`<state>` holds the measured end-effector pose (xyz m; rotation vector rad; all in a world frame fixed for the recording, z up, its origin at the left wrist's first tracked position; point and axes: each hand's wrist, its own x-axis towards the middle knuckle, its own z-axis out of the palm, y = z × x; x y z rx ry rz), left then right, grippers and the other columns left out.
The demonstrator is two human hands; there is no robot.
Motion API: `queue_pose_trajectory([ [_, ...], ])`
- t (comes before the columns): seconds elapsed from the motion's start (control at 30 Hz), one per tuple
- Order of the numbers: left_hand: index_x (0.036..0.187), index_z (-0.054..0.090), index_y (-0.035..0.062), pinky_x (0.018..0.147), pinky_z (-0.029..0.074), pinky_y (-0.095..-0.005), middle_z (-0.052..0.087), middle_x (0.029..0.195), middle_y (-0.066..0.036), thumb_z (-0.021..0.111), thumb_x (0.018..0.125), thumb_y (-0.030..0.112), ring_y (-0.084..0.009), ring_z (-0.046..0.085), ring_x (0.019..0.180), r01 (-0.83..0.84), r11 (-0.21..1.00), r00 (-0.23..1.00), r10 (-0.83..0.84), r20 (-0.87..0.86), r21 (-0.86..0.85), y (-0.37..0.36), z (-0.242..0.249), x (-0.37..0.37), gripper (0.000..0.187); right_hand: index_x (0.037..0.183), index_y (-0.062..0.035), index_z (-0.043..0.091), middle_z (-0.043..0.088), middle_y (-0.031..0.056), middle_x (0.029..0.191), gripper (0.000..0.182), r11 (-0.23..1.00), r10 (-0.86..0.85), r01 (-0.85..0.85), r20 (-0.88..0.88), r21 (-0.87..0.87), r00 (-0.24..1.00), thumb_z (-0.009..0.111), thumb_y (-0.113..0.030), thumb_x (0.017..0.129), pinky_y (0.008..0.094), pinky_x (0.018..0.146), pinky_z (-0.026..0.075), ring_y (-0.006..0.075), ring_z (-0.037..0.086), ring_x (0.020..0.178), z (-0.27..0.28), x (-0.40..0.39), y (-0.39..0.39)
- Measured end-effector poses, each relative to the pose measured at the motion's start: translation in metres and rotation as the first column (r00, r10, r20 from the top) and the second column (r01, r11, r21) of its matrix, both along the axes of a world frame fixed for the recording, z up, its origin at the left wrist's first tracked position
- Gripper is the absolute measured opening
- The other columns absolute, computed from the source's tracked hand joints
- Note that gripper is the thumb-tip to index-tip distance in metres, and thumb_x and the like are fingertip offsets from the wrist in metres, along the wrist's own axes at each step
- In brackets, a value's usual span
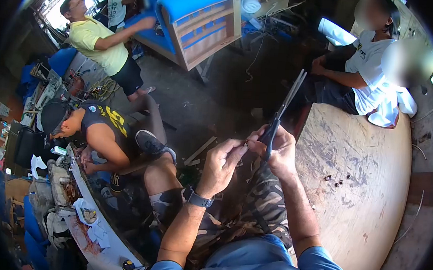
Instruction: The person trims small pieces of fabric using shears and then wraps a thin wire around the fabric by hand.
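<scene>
Scissors: in the right hand, raised in front of the body; the long axis runs away from the wearer and leans a little right, blades outward, handles at the grip.
Blades: nearly together, with a thin line between them toward the tips.
Right hand's grip: closed around the handles; which fingers sit in the loops cannot be told.
Small piece: at the left hand's fingertips, just beside the handles on their left and well below the blade tips, so it seems out of line with the cutting edges.
Left hand's grip: thumb and fingertips together, apparently pinching the small piece; its long axis is too small to read.
Nearer hand: the left for the small piece, though the right thumb is close too; whether that thumb touches it is unclear.
Dark bits: a loose cluster on the table, to the wearer's right, nearer the right hand; too small to identify.
Hidden: the handle loops, partly behind the right hand's fingers, and most of the small piece, covered by fingertips.
Hard to make out: the floor beyond the blades, in deep shadow.
</scene>
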<state>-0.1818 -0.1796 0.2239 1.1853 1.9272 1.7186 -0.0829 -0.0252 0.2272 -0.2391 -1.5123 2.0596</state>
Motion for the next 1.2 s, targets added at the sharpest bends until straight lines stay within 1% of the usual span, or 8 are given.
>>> queue_pose_trajectory([
  [0.13,0.111,0.072,-0.0016,0.079,0.05,-0.0257,0.073,0.096,-0.005,0.066,0.105,0.016,-0.0091,0.062,0.087,-0.034,0.997,0.998,0.031,0.046,0.071,-0.002,-0.003,-0.004,0.019,0.106,-0.0009,0.064,0.07,0.003,0.093,0.039,0.999,-0.023,0.02,0.094,0.041,0.995,0.092,-0.015,0.082,0.0278,0.079,0.056,0.0114,0.066,0.085,0.001,0.0,0.005],
  [0.23,0.11,0.072,-0.0009,0.079,0.05,-0.0245,0.073,0.096,-0.003,0.066,0.105,0.016,-0.0079,0.062,0.088,-0.082,0.994,0.996,0.079,0.04,0.077,-0.003,-0.008,-0.008,0.019,0.109,0.0006,0.066,0.068,0.0031,0.091,0.053,0.895,-0.194,0.053,0.278,0.442,0.941,0.097,-0.027,0.076,0.0285,0.074,0.055,0.0103,0.065,0.084,0.003,0.021,0.008],
  [0.3,0.108,0.072,-0.0006,0.074,0.048,-0.023,0.071,0.092,0.0,0.066,0.105,0.017,-0.006,0.059,0.083,-0.121,0.984,0.991,0.111,0.079,0.13,0.0,-0.006,-0.007,0.019,0.107,0.0015,0.066,0.063,0.0116,0.092,0.067,0.572,-0.322,0.044,0.175,0.819,0.931,0.098,-0.042,0.067,0.0353,0.071,0.058,0.0249,0.069,0.081,-0.001,0.032,0.012],
  [0.37,0.106,0.073,-0.0001,0.072,0.047,-0.0243,0.069,0.089,-0.001,0.066,0.105,0.018,-0.007,0.058,0.08,-0.154,0.978,0.982,0.135,0.131,0.144,-0.001,-0.007,-0.005,0.019,0.102,0.0017,0.064,0.064,0.014,0.094,0.066,0.308,-0.369,0.033,0.087,0.951,0.925,0.096,-0.046,0.068,0.039,0.072,0.058,0.0328,0.069,0.082,-0.01,0.042,0.01],
  [0.53,0.104,0.073,0.0008,0.069,0.045,-0.0282,0.065,0.084,-0.002,0.067,0.104,0.019,-0.0107,0.056,0.077,-0.193,0.969,0.976,0.173,0.135,0.155,-0.002,-0.015,-0.005,0.019,0.103,0.0026,0.06,0.061,0.0157,0.1,0.077,0.173,-0.394,-0.133,0.193,0.976,0.899,0.084,-0.065,0.073,0.0439,0.078,0.057,0.0346,0.068,0.088,-0.026,0.053,-0.001],
  [0.77,0.103,0.073,0.0009,0.067,0.045,-0.029,0.065,0.083,-0.004,0.066,0.104,0.018,-0.0125,0.057,0.075,-0.191,0.971,0.981,0.183,0.066,0.146,-0.002,-0.01,-0.001,0.018,0.102,0.0037,0.057,0.058,0.0171,0.102,0.08,0.203,-0.418,-0.234,0.301,0.951,0.857,0.087,-0.063,0.069,0.0453,0.083,0.055,0.0349,0.063,0.096,-0.011,0.049,-0.007],
  [0.93,0.105,0.072,0.0011,0.067,0.046,-0.029,0.067,0.083,-0.004,0.066,0.105,0.018,-0.0119,0.057,0.075,-0.169,0.975,0.983,0.177,-0.045,0.147,-0.002,-0.008,-0.004,0.018,0.104,0.0031,0.056,0.058,0.0164,0.105,0.079,0.105,-0.403,-0.215,0.239,0.971,0.883,0.089,-0.059,0.068,0.0448,0.084,0.054,0.0344,0.063,0.101,-0.013,0.048,0.002],
  [1.2,0.106,0.073,0.0017,0.066,0.046,-0.0262,0.07,0.085,-0.003,0.066,0.105,0.017,-0.0083,0.057,0.073,-0.092,0.987,0.995,0.085,0.059,0.131,-0.004,-0.001,0.0,0.017,0.095,-0.0004,0.059,0.059,0.0127,0.09,0.07,0.054,-0.312,-0.172,0.181,0.984,0.933,0.084,-0.063,0.075,0.043,0.073,0.055,0.0317,0.067,0.083,-0.013,0.061,0.021],
])
